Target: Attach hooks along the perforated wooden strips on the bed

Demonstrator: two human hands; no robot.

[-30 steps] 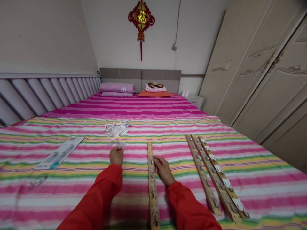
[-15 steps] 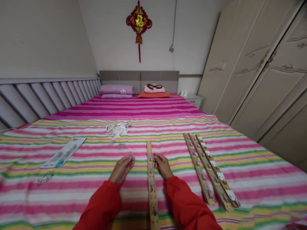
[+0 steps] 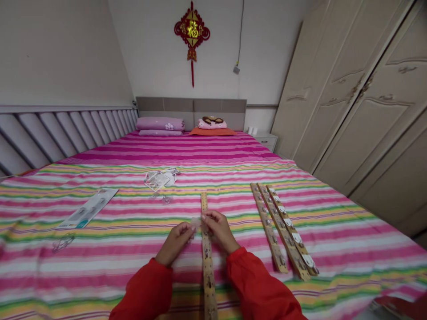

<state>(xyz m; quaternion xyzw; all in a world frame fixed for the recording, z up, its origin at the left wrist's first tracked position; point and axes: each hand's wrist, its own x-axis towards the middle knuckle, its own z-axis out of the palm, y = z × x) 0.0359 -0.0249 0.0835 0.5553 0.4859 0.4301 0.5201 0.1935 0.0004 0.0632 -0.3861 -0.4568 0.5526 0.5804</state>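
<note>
Small clear plastic piece: one, pinched at the fingertips between the nearly closed left hand and right hand, just above a wooden strip. Strip fitted with small metal hooks, lying lengthwise on a striped bedsheet. Three similar hook strips: side by side to the right, well apart.

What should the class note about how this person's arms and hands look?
The loose bright red left sleeve and matching right sleeve are long, reaching the wrists. The left hand and right hand are bare, without gloves.
</note>
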